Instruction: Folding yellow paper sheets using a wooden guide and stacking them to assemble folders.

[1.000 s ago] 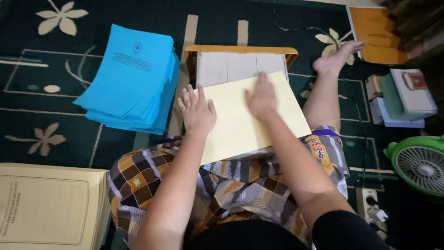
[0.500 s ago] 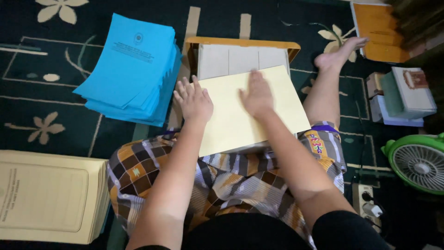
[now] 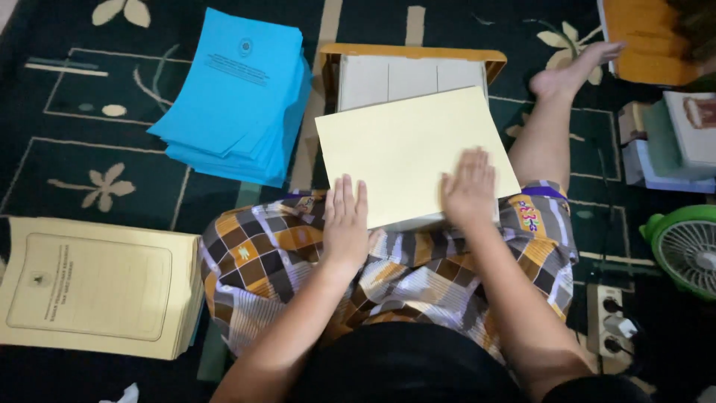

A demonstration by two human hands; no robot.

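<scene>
Looking down from the head view, the lower frame edge cuts off both forearms near the elbow, and a dark garment hides the torso. Printed text on the blue sheets and on the cream booklet stack is too small to make out. The wooden tray behind the lap is largely covered: only its orange rim and pale slats show above the yellow folder. Items at the right edge, including the green fan and the boxes, are cropped.

The yellow folder is a plain, pale yellow rectangle, unmarked on its visible face, lying flat and slightly rotated across the lap on the checked cloth, its far edge overlapping the tray. The left hand lies palm down, fingers extended and close together, fingertips touching the folder's near edge; it grasps nothing. The right hand rests flat on the folder's lower right area, fingers slightly spread, pressing rather than pinching. A power strip sits on the patterned carpet at right.
</scene>
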